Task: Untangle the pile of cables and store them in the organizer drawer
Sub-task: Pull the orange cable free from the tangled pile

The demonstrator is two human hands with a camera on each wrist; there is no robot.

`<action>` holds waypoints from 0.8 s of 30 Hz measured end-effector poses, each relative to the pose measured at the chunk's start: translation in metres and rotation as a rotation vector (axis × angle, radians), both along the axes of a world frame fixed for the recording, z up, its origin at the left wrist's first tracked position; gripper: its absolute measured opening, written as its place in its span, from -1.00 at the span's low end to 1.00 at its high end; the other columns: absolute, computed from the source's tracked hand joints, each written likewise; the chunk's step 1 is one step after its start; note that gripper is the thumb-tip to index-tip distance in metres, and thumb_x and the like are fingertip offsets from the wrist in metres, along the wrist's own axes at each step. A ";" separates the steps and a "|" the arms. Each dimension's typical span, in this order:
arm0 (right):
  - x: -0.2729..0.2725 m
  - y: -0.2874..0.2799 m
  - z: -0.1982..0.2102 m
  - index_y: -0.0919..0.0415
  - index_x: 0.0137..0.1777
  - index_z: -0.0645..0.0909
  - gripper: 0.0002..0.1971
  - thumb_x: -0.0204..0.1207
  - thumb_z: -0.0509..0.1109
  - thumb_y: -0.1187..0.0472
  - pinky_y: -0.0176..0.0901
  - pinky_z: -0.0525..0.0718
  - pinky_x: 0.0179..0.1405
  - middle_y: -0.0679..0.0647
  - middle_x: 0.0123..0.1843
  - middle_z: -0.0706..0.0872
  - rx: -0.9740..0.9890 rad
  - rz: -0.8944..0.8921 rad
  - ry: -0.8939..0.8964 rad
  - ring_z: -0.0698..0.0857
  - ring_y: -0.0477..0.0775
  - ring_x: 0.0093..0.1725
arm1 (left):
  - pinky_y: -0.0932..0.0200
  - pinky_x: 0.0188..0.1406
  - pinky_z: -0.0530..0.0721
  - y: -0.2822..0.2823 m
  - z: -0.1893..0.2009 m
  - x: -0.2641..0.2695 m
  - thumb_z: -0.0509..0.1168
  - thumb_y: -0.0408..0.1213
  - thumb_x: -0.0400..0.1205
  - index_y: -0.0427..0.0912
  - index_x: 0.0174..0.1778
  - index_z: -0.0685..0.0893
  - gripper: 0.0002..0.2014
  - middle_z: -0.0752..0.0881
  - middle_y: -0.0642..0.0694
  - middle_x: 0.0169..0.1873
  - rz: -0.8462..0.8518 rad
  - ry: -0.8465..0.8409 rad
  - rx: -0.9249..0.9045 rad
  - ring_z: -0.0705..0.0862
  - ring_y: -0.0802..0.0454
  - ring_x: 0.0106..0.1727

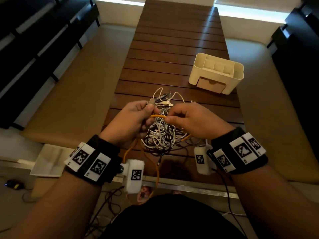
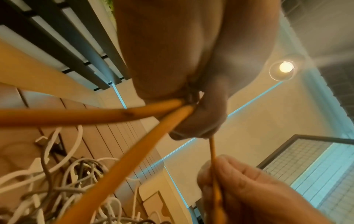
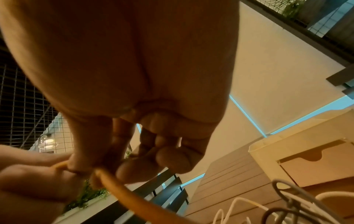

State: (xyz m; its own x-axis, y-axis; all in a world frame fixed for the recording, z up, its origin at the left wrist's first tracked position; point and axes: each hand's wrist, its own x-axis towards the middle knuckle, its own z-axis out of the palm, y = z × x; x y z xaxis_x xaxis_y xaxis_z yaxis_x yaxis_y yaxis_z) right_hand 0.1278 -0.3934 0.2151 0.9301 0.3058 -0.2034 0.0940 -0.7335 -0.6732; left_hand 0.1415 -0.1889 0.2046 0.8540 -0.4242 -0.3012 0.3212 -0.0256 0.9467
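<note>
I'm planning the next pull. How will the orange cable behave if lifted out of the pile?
Probably floppy: the orange cable droops in loops off the table edge. It likely drags neighbours, since it threads through the tangled pile. Both hands pinching it suggests it is light.

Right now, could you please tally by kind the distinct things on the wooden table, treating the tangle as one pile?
Tangled pile of white and grey cables: 1
Orange cable, gripped by left hand and right hand: 1
Cream organizer with drawer closed: 1
Total: 3
</note>
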 end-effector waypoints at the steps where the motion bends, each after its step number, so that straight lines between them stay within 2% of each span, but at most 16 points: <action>1: -0.001 0.001 0.001 -0.11 -0.13 0.69 -0.85 0.64 0.39 -0.07 -0.25 0.53 -0.33 -0.06 -0.28 0.69 0.008 -0.012 0.009 0.59 -0.22 -0.37 | 0.31 -0.73 0.40 0.001 -0.002 0.002 0.09 -0.23 0.84 -0.24 -0.03 0.61 -0.74 0.51 -0.09 -0.48 0.034 -0.016 0.023 0.41 0.13 -0.56; 4: -0.003 0.001 0.011 0.13 -0.06 0.71 -0.78 0.68 0.34 0.03 -0.29 0.59 -0.40 0.02 -0.32 0.72 0.234 -0.089 0.057 0.66 -0.13 -0.41 | 0.11 -0.51 0.74 0.008 -0.009 0.007 0.09 -0.21 0.84 -0.24 0.02 0.64 -0.74 0.69 -0.17 -0.32 0.139 -0.041 0.071 0.66 0.05 -0.36; 5: -0.004 0.001 0.016 0.19 -0.06 0.69 -0.78 0.70 0.32 0.07 -0.28 0.60 -0.44 0.02 -0.33 0.72 0.364 -0.106 0.099 0.68 -0.08 -0.43 | 0.08 -0.43 0.77 0.010 -0.009 0.008 0.08 -0.20 0.84 -0.25 0.05 0.63 -0.73 0.73 -0.18 -0.28 0.159 -0.050 0.089 0.70 0.03 -0.31; 7: -0.005 -0.001 0.024 0.22 -0.07 0.65 -0.78 0.71 0.28 0.11 -0.24 0.58 -0.52 0.04 -0.33 0.72 0.548 -0.098 0.158 0.68 -0.04 -0.49 | 0.14 -0.43 0.76 0.014 -0.007 0.010 0.06 -0.21 0.85 -0.29 0.10 0.60 -0.73 0.77 -0.15 -0.30 0.168 -0.072 0.111 0.72 0.05 -0.33; 9: -0.005 -0.002 0.029 0.25 -0.06 0.63 -0.78 0.72 0.27 0.13 -0.25 0.56 -0.58 0.06 -0.36 0.71 0.583 -0.079 0.183 0.66 -0.04 -0.54 | 0.19 -0.50 0.73 0.015 -0.004 0.010 0.05 -0.23 0.85 -0.30 0.09 0.60 -0.73 0.77 -0.12 -0.35 0.153 -0.086 0.113 0.70 0.09 -0.40; 13: -0.007 0.002 0.025 0.37 0.00 0.61 -0.74 0.71 0.29 0.13 -0.26 0.60 -0.59 0.07 -0.38 0.72 0.521 -0.073 0.226 0.69 -0.02 -0.53 | 0.15 -0.52 0.69 0.016 -0.005 0.010 0.05 -0.23 0.85 -0.30 0.08 0.60 -0.72 0.76 -0.12 -0.35 0.143 -0.121 0.127 0.68 0.10 -0.42; 17: -0.012 0.005 0.006 0.23 -0.04 0.62 -0.83 0.70 0.33 0.14 -0.12 0.74 -0.36 0.08 -0.31 0.79 0.340 -0.002 0.349 0.81 0.09 -0.37 | 0.06 -0.36 0.73 0.018 -0.013 0.008 0.06 -0.24 0.85 -0.29 0.06 0.61 -0.73 0.76 -0.17 -0.31 0.150 -0.143 0.175 0.71 0.02 -0.36; 19: -0.014 0.004 -0.008 0.20 -0.03 0.63 -0.84 0.70 0.34 0.13 -0.13 0.76 -0.29 0.08 -0.27 0.81 0.252 0.035 0.472 0.84 0.12 -0.28 | 0.03 -0.28 0.72 0.020 -0.014 0.008 0.06 -0.25 0.85 -0.27 0.03 0.62 -0.74 0.78 -0.17 -0.29 0.161 -0.152 0.175 0.72 -0.01 -0.32; 22: -0.021 0.004 -0.037 0.10 -0.01 0.71 -0.88 0.68 0.38 0.10 -0.12 0.76 -0.06 0.03 -0.16 0.84 0.090 0.168 0.647 0.84 0.03 -0.15 | 0.09 -0.22 0.73 0.026 -0.013 0.009 0.05 -0.25 0.85 -0.21 -0.01 0.63 -0.73 0.78 -0.15 -0.24 0.205 -0.191 0.148 0.73 0.05 -0.28; 24: -0.024 0.003 -0.051 -0.08 -0.06 0.77 -0.92 0.62 0.45 0.01 -0.17 0.69 0.03 -0.13 -0.16 0.86 -0.100 0.298 0.688 0.83 -0.07 -0.07 | 0.11 -0.20 0.75 0.028 -0.012 0.011 0.05 -0.25 0.85 -0.21 0.00 0.63 -0.73 0.78 -0.13 -0.23 0.228 -0.221 0.127 0.74 0.08 -0.28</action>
State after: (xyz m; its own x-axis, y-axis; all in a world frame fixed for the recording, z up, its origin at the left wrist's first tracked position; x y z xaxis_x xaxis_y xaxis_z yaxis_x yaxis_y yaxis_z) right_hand 0.1037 -0.3900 0.1637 0.4638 0.4739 -0.7485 -0.1196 -0.8037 -0.5829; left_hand 0.1525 -0.1606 0.1926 0.9730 -0.1862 -0.1364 0.1196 -0.0988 0.9879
